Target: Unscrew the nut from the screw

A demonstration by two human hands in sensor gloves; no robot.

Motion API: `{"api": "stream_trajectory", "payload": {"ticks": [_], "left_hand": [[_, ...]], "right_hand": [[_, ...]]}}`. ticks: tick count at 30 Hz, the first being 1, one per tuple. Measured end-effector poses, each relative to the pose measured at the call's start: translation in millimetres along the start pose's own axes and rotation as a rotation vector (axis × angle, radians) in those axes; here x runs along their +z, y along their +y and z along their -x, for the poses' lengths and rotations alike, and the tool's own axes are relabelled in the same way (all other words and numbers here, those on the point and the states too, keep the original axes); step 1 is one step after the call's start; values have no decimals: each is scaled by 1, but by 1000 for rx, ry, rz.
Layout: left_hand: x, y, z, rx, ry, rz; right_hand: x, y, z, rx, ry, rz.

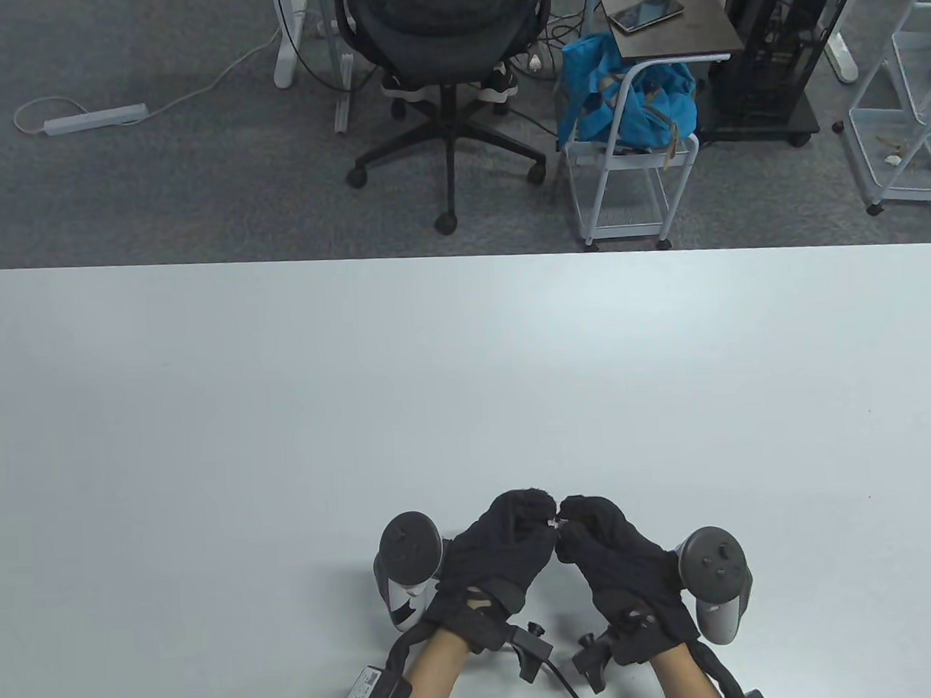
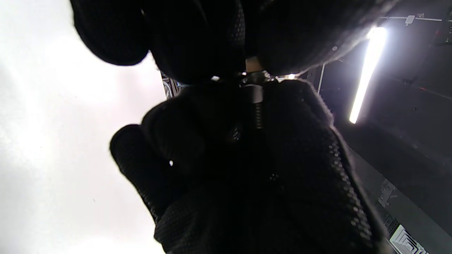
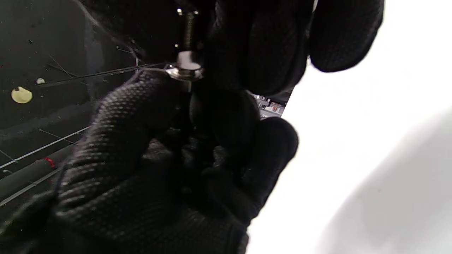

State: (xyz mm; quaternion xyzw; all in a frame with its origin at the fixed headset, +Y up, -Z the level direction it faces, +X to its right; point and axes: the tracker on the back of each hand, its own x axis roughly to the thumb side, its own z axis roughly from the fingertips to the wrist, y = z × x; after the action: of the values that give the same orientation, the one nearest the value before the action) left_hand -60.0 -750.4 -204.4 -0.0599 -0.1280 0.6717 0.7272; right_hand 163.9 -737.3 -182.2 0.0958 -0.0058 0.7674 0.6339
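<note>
My two gloved hands meet fingertip to fingertip low over the table's near edge. A small silver glint of the screw and nut [image 1: 554, 523] shows between them. My right hand [image 1: 572, 515] grips the screw's dark threaded shaft [image 3: 189, 28], which also shows in the left wrist view [image 2: 258, 113]. My left hand [image 1: 542, 514] pinches the silver flanged nut [image 3: 184, 67] on that shaft; it also shows in the left wrist view [image 2: 255, 75]. The rest of the screw is hidden by the gloves.
The white table [image 1: 466, 379] stretches ahead of my hands. Beyond its far edge are an office chair [image 1: 444, 52], a white cart with a blue bag [image 1: 625, 99] and a white rack [image 1: 907, 97] on the floor.
</note>
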Motion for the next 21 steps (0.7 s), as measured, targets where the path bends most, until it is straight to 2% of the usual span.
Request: {"api": "stream_trajectory", "payload": {"ticks": [5, 13, 21], "left_hand": [[0, 1, 0, 1, 6, -9], [0, 1, -1, -7, -6, -2], [1, -2, -3, -42, -26, 23]], "right_hand": [[0, -1, -4, 7, -24, -36], [2, -2, 6, 12, 67, 25], [1, -1, 1, -23, 16, 23]]}}
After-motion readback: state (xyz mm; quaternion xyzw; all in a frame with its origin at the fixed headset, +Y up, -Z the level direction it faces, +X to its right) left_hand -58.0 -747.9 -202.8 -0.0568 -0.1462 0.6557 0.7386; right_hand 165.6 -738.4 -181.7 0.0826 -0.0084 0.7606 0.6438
